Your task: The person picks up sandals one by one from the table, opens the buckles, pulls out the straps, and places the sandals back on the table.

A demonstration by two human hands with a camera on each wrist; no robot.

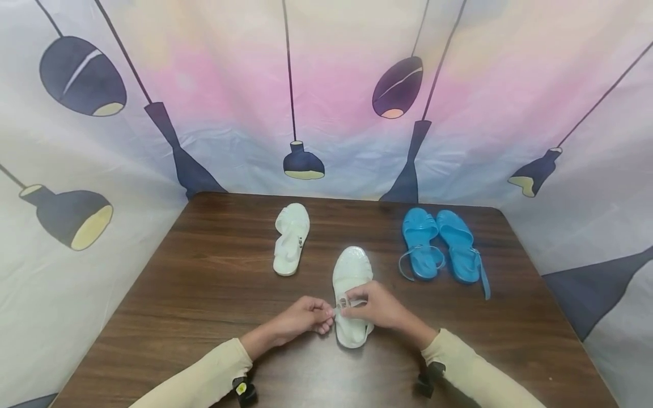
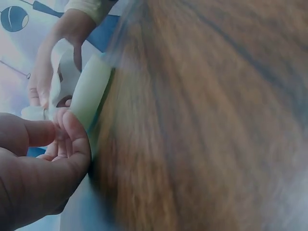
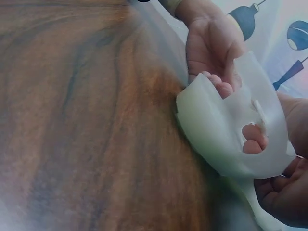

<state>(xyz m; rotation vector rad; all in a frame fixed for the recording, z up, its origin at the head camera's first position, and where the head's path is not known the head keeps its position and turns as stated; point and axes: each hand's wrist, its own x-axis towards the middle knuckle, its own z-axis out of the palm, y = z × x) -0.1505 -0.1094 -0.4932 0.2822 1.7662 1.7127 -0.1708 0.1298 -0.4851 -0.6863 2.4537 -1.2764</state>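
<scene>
A white sandal [image 1: 353, 269] lies sole down near the middle of the table, toe pointing away from me. At its left edge my left hand [image 1: 306, 316] pinches the tip of the ankle strap [image 2: 65, 72] between thumb and fingers. From the right, my right hand [image 1: 381, 306] reaches over the sandal and pinches the strap beside its buckle. In the right wrist view the heel of the sandal [image 3: 211, 130] partly covers both hands, and right-hand fingertips show through the strap opening. The buckle is mostly hidden there.
Another white sandal [image 1: 295, 218] lies farther back and to the left, its strap fastened. Two blue sandals [image 1: 421, 224] stand side by side at the back right, their straps loose. A curtain printed with lamps [image 1: 304, 161] surrounds the brown wooden table [image 1: 204, 294].
</scene>
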